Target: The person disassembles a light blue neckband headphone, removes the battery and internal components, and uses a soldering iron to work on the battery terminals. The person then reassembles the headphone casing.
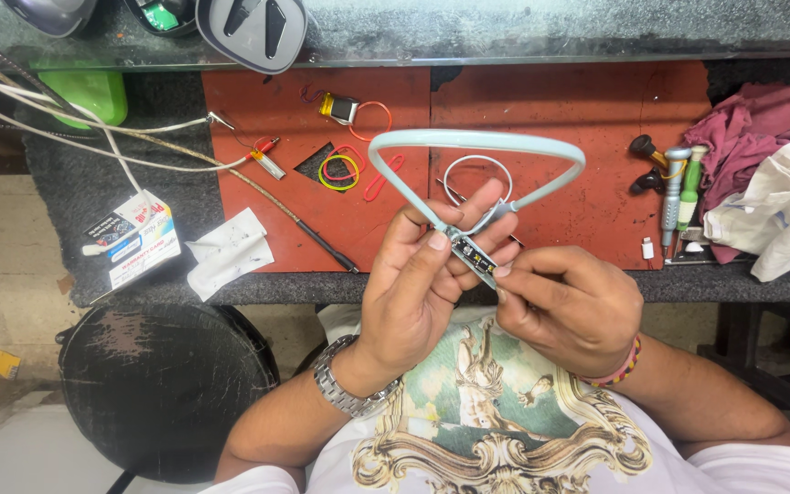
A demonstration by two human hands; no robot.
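At the far left of the table (93,197) sit a small printed box (132,240) and a crumpled white paper (229,252), with white cables (93,146) trailing toward the red mat (560,110). On the mat's left half lie a small battery with orange wire (345,108) and a few coloured rubber bands (340,171).

My left hand (418,284) has a closed grip on the pale blue neckband (477,142), thumb pressed on top of the open end and fingers behind it, so the loop arches up over the mat. The small circuit board (475,259) sticks out of that end, between my two hands and above my lap. My right hand (564,306) is pinched shut at the board's lower tip, fingertips touching it.

To do this well, I judge that the left grip should stay firm on the band's shell rather than on the board, while the right fingers work lightly, since the thin wires at the joint look easy to tear.

Farther right lie screwdrivers (674,187) and a heap of maroon and white cloths (765,174).
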